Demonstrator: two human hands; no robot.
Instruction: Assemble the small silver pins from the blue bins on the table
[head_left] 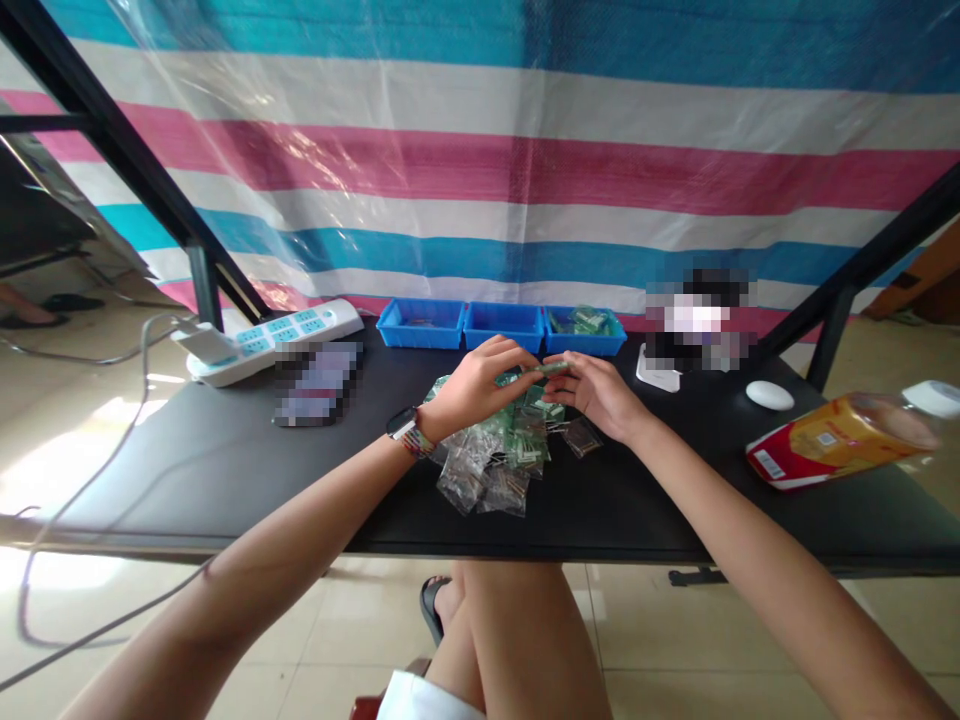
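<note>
Striped plastic tarp (525, 170) fills everything beyond the hands, in blue, white and pink bands. Black counter (225, 470) runs under both hands. Bottle with a red-yellow label (840, 440) lies on its side well off to the right of the right hand. White power strip (277, 335) sits well left of the left hand, with its cable trailing off the counter edge. Three blue bins sit in a row just beyond the fingertips: left bin (420, 325), middle bin (502, 327), and right bin (585, 335), which holds some green stuff. Pile of small clear bags (495, 460) with green parts lies directly under and nearer the body than the hands. One loose bag (581, 437) is just beside the right wrist. Left hand (472, 385), watch (403, 425) on the wrist, and right hand (600, 395) are brought together above the pile, fingertips facing each other. Between them is a small green strip (553, 369), lifted clear of the pile. Its long axis runs left-right, about level, with one end in each hand's pinch. Both hands are closed on it, neither noticeably nearer its middle. The blue bins lie straight ahead of it, right bin closest. White oval puck (769, 395) sits on the counter, right of the right hand, apart from everything else.
</note>
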